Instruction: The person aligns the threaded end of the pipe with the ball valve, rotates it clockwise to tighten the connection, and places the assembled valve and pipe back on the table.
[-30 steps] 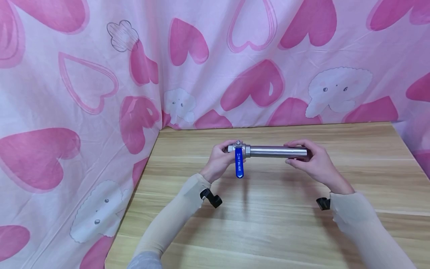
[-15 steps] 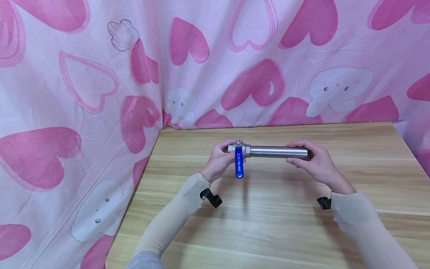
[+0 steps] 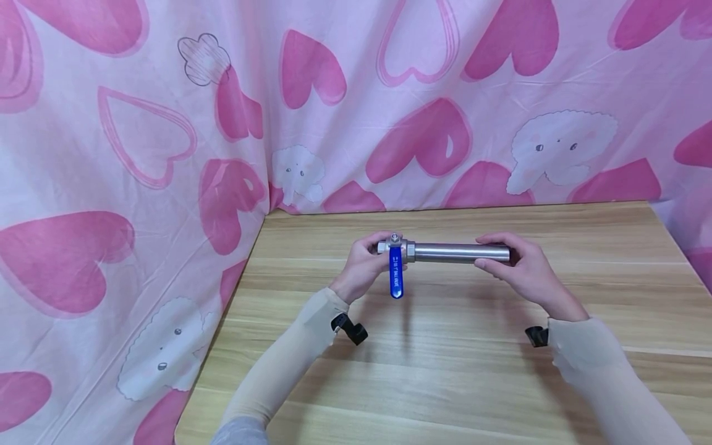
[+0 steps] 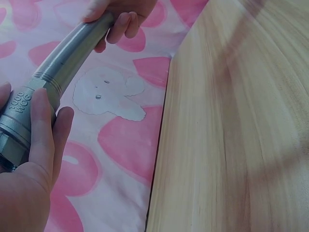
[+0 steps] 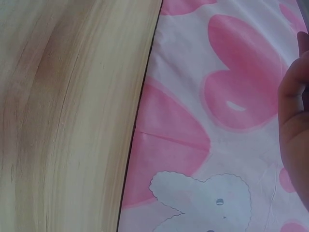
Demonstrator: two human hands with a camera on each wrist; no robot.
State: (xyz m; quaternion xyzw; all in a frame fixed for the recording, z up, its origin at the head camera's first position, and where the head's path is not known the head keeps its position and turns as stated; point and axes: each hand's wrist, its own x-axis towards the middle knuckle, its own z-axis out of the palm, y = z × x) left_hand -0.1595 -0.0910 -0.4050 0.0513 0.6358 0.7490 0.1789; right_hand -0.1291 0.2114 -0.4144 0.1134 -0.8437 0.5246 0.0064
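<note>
A steel ball valve [image 3: 408, 250] with a blue lever handle [image 3: 396, 273] is held above the table, joined to a straight metal pipe [image 3: 453, 252] that runs level to the right. My left hand [image 3: 364, 262] grips the valve body, its fingers behind and its thumb in front. In the left wrist view, "1000 WOG" is stamped on the valve body [image 4: 19, 108] beside the left fingers [image 4: 41, 125]. Around the pipe's right end curls my right hand [image 3: 520, 266], thumb below and fingers above. The right wrist view catches only part of that hand [image 5: 295, 106] at its edge.
Beneath the hands lies a wood-grain table [image 3: 445, 371]. A pink heart-print cloth [image 3: 345, 136] hangs along its back and left sides. Black wrist cameras [image 3: 350, 329] are strapped at both sleeves.
The valve has rolled slightly, its blue handle tip now a little lower. The pipe sits a touch lower too. Both hands keep nearly the same places.
</note>
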